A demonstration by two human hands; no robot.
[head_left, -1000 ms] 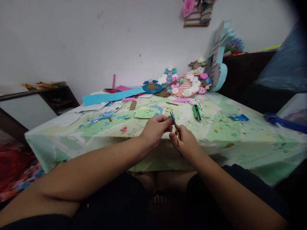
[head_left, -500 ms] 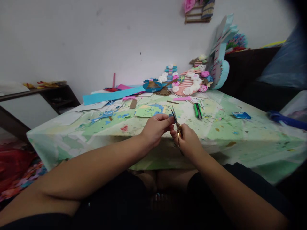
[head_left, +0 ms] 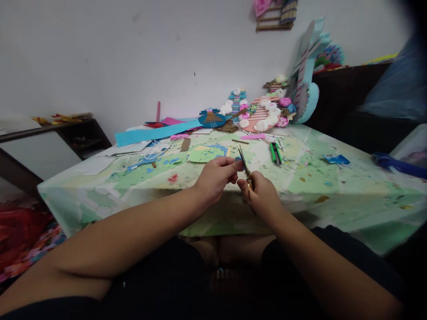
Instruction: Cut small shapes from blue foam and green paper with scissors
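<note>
In the head view, my right hand (head_left: 263, 193) grips a pair of scissors (head_left: 247, 167) by gold-coloured handles, with the dark blades pointing up and away from me. My left hand (head_left: 218, 178) pinches a small dark blue piece (head_left: 238, 159), which looks like paper or card, right beside the blades. Fingers hide most of that piece, so its shape cannot be made out. Both hands are close together over the front edge of the table. Behind them lie green paper sheets (head_left: 204, 154) with blue scraps, and a green-and-black cutter (head_left: 275, 153).
A patterned cloth (head_left: 320, 178) covers the table, scattered with paper scraps. At the back lie a long light blue strip (head_left: 156, 132), a dark blue lute-shaped craft (head_left: 212, 119) and pink-and-white flower crafts (head_left: 265, 115). A blue packet (head_left: 336, 160) lies to the right.
The scissors' blades have come nearer together around the blue piece, and the right thumb has shifted slightly. The left hand keeps its pinch in nearly the same place.
</note>
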